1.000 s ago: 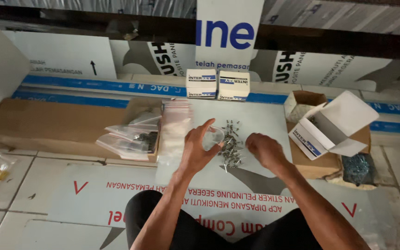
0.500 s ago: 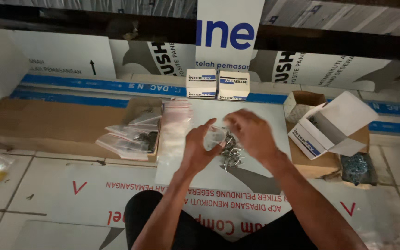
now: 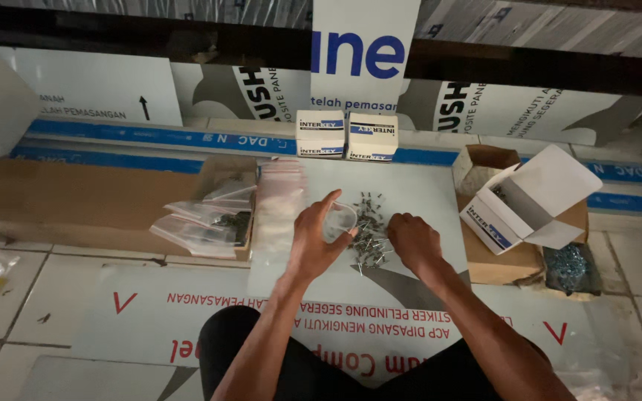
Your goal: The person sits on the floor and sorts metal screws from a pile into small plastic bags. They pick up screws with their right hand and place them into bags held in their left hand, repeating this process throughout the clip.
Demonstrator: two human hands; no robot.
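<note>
where the head camera looks down, a pile of small grey rivets (image 3: 368, 230) is seen scattered on a pale sheet (image 3: 417, 189) laid on the floor, between the 2 hands. a small clear plastic bag (image 3: 339, 220) is held by the left hand (image 3: 313, 241), pinched between thumb and raised fingers just left of the pile. the right hand (image 3: 412, 241) is laid knuckles-up at the pile's right edge, fingers curled down onto the rivets; whether anything is gripped there cannot be told. left of the sheet, a stack of clear bags (image 3: 278, 194) is seen, and further left several filled bags (image 3: 206, 223) are laid on a flat brown cardboard (image 3: 76, 200). 2 small closed white boxes (image 3: 346, 135) are stood side by side at the sheet's far edge. to the right, an open white box (image 3: 529, 200) is rested on a brown carton (image 3: 499, 260), with a dark bag of fasteners (image 3: 572, 267) just beside it.
</note>
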